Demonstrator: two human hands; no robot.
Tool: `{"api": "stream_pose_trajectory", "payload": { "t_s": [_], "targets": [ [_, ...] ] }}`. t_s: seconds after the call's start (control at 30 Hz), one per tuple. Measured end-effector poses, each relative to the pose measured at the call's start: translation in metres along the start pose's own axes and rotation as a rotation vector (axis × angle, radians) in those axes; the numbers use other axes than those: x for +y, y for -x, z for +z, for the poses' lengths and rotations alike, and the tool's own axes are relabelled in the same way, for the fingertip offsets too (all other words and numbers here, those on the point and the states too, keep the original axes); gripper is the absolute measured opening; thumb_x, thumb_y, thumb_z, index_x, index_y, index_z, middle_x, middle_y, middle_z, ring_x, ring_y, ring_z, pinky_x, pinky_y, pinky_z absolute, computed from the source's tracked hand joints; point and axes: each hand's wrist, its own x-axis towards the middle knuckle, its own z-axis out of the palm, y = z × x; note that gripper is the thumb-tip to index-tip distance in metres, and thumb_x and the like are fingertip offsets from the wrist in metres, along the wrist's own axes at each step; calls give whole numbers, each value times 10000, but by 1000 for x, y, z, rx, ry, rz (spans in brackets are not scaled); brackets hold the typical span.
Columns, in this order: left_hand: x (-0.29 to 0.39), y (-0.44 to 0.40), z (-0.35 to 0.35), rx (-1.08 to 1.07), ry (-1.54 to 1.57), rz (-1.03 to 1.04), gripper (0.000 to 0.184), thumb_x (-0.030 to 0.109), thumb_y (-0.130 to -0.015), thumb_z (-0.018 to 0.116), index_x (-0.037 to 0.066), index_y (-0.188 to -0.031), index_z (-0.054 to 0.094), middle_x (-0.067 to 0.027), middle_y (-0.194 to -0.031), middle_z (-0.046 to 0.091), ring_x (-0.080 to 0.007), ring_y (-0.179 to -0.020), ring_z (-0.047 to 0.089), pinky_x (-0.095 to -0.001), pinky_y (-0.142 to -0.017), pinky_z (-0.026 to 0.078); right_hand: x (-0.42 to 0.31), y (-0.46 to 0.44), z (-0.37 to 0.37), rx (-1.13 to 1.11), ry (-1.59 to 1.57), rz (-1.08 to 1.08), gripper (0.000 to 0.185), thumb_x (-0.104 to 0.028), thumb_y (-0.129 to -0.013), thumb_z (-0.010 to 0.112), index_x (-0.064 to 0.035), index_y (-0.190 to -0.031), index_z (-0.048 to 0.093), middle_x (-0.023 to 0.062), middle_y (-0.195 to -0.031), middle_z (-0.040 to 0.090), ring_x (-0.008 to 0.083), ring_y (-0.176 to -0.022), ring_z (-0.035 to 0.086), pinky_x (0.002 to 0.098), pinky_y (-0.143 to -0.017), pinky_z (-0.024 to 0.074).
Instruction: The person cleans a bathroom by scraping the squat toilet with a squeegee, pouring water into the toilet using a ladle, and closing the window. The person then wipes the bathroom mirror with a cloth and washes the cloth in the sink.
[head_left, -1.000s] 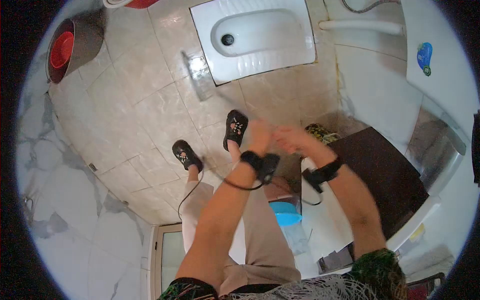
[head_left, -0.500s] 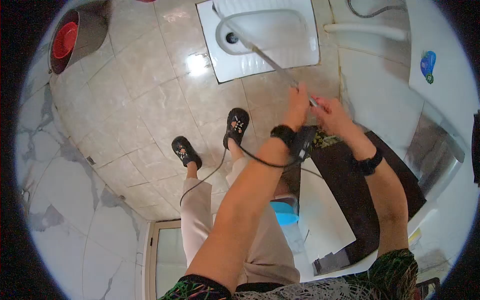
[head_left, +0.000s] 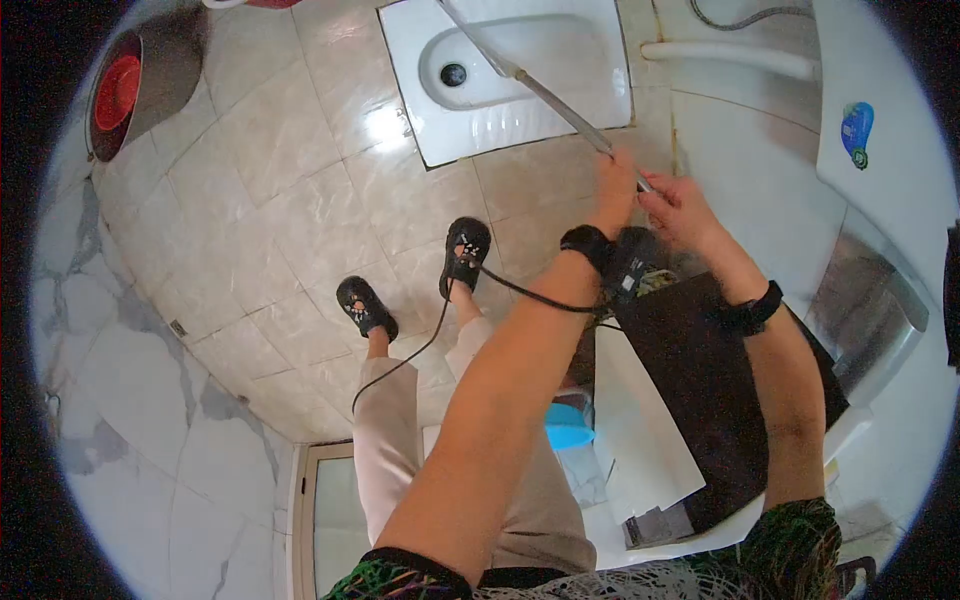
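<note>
My left hand (head_left: 615, 190), slightly blurred, is closed around the pole (head_left: 565, 112), and my right hand (head_left: 675, 212) is clamped on it just behind, nearer me. The pole slants forward and left over the toilet (head_left: 600, 95), crossing its near edge toward the right corner, passing right of the drain (head_left: 453, 75) and leaving view near the far left corner. My black shoes (head_left: 467, 255) are on the floor (head_left: 300, 230), nearer me than the toilet. A bucket (head_left: 170, 75) holding a red basin (head_left: 118, 92) lies toward the floor's far left corner.
</note>
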Motion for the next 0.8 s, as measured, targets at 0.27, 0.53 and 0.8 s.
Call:
{"api": "stream_pose_trajectory", "payload": {
  "t_s": [0.27, 0.53, 0.8],
  "targets": [
    [-21, 63, -38, 44, -255, -132, 336, 284, -862, 352, -34, -882, 458, -159, -790, 500, -257, -754, 495, -382, -674, 399, -5, 38, 28, -233, -160, 371, 316, -247, -832, 513, -66, -1088, 550, -5, -546, 473, 90, -391, 393, 265, -341, 314],
    [30, -9, -21, -261, -228, -111, 343, 334, -864, 394, 4, -916, 470, -138, -785, 527, -212, -611, 519, -354, -535, 426, 23, -24, 37, 304, -152, -210, 255, -241, -812, 543, -43, -967, 588, 18, -579, 502, 115, -484, 461, 274, -433, 369],
    [22, 142, -133, -375, -212, -426, 453, 504, -842, 426, 106, -1055, 466, -7, -938, 514, -122, -818, 497, -253, -681, 437, 9, 68, 198, 522, -406, 433, 258, -208, -820, 507, 30, -724, 529, 55, -592, 515, 184, -495, 507, 312, -415, 391]
  ]
}}
